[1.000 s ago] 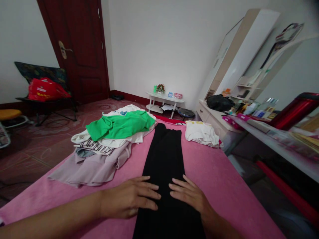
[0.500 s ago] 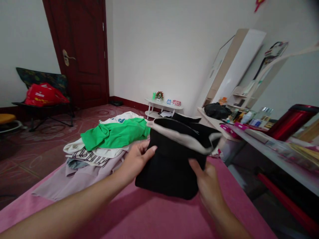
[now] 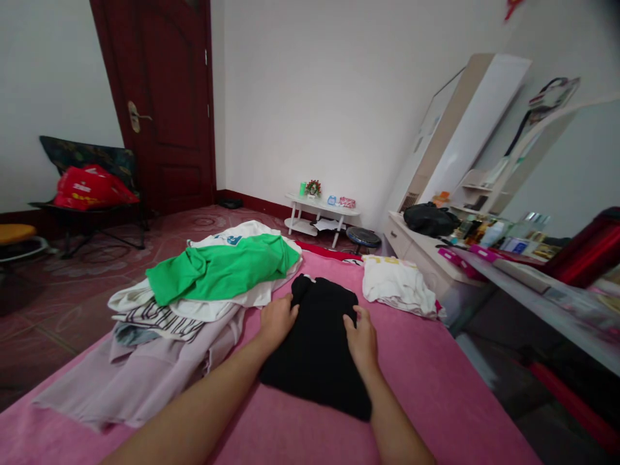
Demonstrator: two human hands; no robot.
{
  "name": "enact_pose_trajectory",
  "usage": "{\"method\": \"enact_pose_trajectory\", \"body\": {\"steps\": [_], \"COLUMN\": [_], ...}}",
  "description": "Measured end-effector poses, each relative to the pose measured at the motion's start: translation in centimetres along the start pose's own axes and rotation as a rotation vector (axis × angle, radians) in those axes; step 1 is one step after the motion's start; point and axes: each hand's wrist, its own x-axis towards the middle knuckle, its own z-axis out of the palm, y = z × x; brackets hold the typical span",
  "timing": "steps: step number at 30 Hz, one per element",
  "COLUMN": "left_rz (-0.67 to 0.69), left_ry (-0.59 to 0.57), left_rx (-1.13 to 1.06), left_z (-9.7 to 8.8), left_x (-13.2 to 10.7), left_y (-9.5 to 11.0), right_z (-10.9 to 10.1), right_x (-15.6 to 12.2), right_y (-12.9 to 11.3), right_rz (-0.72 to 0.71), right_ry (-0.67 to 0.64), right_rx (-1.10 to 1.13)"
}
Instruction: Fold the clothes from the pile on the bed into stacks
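Observation:
A folded black garment (image 3: pixel 322 349) lies flat on the pink bed cover (image 3: pixel 411 387) in front of me. My left hand (image 3: pixel 278 321) grips its left edge, thumb on top and the other fingers partly out of sight. On the opposite edge my right hand (image 3: pixel 362 336) pinches the cloth near the far corner. To the left is a loose heap of clothes, with a green shirt (image 3: pixel 227 265) on top and a mauve garment (image 3: pixel 145 374) hanging out below. A folded white garment (image 3: pixel 400 284) rests to the right of the black one.
On the right stands a dresser (image 3: pixel 411 242) with a black bag (image 3: pixel 431 219) and several bottles. A red cylinder (image 3: pixel 584 248) leans in at the far right. A low white table (image 3: pixel 322 205) and a round stool (image 3: pixel 363 237) stand beyond the bed.
The black garment has come down from the air onto the bed, and its open, pale-lined top no longer faces me. Both hands moved down with it. The white pile behind it now shows.

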Motion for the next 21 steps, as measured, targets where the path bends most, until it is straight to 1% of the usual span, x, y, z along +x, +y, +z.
{"method": "enact_pose_trajectory", "body": {"steps": [3, 6, 8, 10, 12, 13, 14, 15, 16, 17, 18, 19, 20, 21], "left_rz": [0.012, 0.006, 0.011, 0.029, 0.115, 0.186, 0.271, 0.355, 0.426, 0.477, 0.511, 0.526, 0.524, 0.512], "left_ry": [0.046, 0.046, 0.043, 0.058, 0.099, 0.107, 0.091, 0.051, -0.015, -0.079, -0.127, -0.162, -0.184, -0.202], "left_rx": [-0.080, -0.128, -0.149, -0.158, -0.151, -0.148, -0.148, -0.152, -0.159, -0.161, -0.149, -0.120, -0.077, -0.028], "left_z": [-0.2, -0.4, -0.9, -2.0, -3.5, -4.3, -4.9, -5.4, -5.6, -5.5, -5.0, -4.3, -3.4, -2.4], "left_x": [0.6, 1.1, 1.4, 1.3, 0.8, 0.2, -0.5, -1.3, -2.3, -3.2, -4.1, -4.9, -5.5, -5.9], "left_y": [-0.6, -1.4, -1.7, -1.4, -0.1, 0.9, 2.1, 3.3, 4.5, 5.5, 6.4, 6.9, 7.1, 7.1], "right_z": [-0.2, -0.5, -1.1, -2.1, -3.5, -4.2, -4.8, -5.3, -5.5, -5.5, -5.1, -4.5, -3.7, -2.9], "right_x": [0.2, 0.1, 0.0, 0.0, -0.1, -0.2, -0.4, -0.7, -1.1, -1.5, -1.8, -2.2, -2.5, -2.6], "right_y": [-0.1, 0.0, -0.3, -1.3, -3.3, -4.7, -6.3, -7.8, -9.1, -10.1, -10.7, -10.8, -10.4, -9.7], "right_rz": [0.006, 0.012, 0.006, -0.027, -0.098, -0.147, -0.200, -0.253, -0.308, -0.363, -0.408, -0.429, -0.418, -0.378], "right_ry": [0.039, 0.078, 0.046, -0.013, -0.019, 0.006, 0.040, 0.067, 0.078, 0.063, 0.018, -0.056, -0.157, -0.269], "right_rx": [0.113, 0.222, 0.150, -0.003, -0.091, -0.084, -0.048, 0.010, 0.074, 0.133, 0.171, 0.181, 0.158, 0.109]}}
